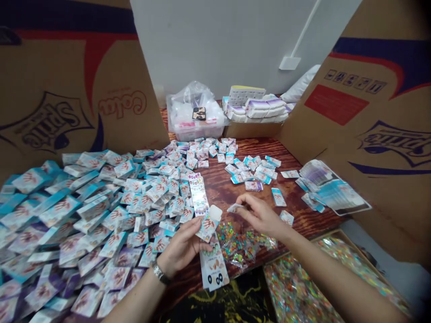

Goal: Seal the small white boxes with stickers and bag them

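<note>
**Left hand (182, 249) holds a carton (208, 223); right hand (259, 215) pinches a small packet (235, 207)**

The carton is thin printed card, white and blue with a red hand-shaped print, and a white tab stands at its upper end. It tilts up from the left hand, whose thumb and fingers close around its lower part. A metal wristwatch (160, 272) circles that wrist. The right hand's thumb and fingertips meet on the pale, thin packet, too small to make out, with the other fingers loosely curled. The hands are near each other, with a narrow gap between them, above a table (218, 193) of glossy, reddish wood with dark, swirling grain.

Just below the hands lies a crinkled clear bag (237, 246) of multicoloured bits. A long white card (214, 265) with black rings lies under the left hand, and a strip of dotted card (199, 194) lies just beyond the carton. A deep heap of matching cartons (84, 224) spreads across the left side, with looser ones (251, 169) scattered ahead. A fanned stack of cards (332, 186) lies to the right. At the back stand a plastic tub (197, 132) and stacked white packs (256, 110). Cardboard panels (67, 80) printed with Sprite logos rise on both sides, and a wooden tray (340, 233) of shiny packets sits at lower right.
</note>
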Demonstrator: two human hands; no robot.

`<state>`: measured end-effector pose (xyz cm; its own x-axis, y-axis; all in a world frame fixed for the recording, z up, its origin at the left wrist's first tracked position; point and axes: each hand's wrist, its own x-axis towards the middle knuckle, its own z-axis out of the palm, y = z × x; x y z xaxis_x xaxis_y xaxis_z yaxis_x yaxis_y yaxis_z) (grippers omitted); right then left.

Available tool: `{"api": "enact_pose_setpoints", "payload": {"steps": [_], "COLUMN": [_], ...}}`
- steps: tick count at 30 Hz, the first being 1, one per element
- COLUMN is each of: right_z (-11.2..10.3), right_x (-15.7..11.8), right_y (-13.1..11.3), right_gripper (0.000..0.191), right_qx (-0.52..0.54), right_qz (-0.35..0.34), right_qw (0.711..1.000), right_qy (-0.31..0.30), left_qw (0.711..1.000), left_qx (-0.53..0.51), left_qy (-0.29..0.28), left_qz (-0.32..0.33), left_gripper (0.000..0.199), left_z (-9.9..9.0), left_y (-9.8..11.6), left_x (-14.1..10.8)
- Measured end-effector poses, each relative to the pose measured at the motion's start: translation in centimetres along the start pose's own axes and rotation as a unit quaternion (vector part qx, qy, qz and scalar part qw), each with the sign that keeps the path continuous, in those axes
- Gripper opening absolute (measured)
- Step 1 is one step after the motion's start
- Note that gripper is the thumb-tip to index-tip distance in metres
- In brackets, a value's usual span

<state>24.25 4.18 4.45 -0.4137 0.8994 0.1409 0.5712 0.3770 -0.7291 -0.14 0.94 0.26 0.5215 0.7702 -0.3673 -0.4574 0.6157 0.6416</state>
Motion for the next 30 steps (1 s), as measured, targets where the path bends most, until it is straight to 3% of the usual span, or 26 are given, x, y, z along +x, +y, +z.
{"api": "enact_pose_setpoints", "payload": {"steps": [4,9,15,20,23,27,30], "right_z": [0.8,1.5,1.4,1.0,1.1,1.9,2.6], "right_x": [0.8,1.3,1.2,1.2,1.3,1.0,0.5], "right_y": [-2.0,-2.6,-3.0,-3.0,-3.1,-3.2,-3.6], "right_gripper": [0.009,0.024,0.017,0.019,0.020,0.032,0.034], "right_qx": [-0.099,-0.266,-0.367,-0.358,-0.292,-0.165,-0.062], "right_qz": [-0.155,-0.345,-0.405,-0.473,-0.460,-0.336,-0.239], "right_qw": [0.982,0.897,0.836,0.805,0.838,0.926,0.968], "right_qy": [0.037,0.076,0.048,-0.009,-0.020,-0.046,-0.041], "left_qw": [0.998,0.992,0.986,0.992,0.997,0.999,0.998], "left_qx": [-0.054,-0.113,-0.147,-0.101,-0.052,-0.004,0.006], "left_qy": [-0.020,-0.031,-0.021,0.012,0.032,0.044,0.048], "left_qz": [-0.004,-0.047,-0.074,-0.067,-0.040,-0.001,0.034], "left_gripper": [0.029,0.030,0.027,0.029,0.030,0.031,0.027], "left_z": [-0.5,-0.4,-0.6,-0.2,0.4,0.8,0.8], "left_y": [-0.5,-0.2,0.1,0.2,0.5,0.9,0.8], "left_x": [-0.2,-0.4,-0.5,-0.6,-0.7,-1.0,-1.0]}}
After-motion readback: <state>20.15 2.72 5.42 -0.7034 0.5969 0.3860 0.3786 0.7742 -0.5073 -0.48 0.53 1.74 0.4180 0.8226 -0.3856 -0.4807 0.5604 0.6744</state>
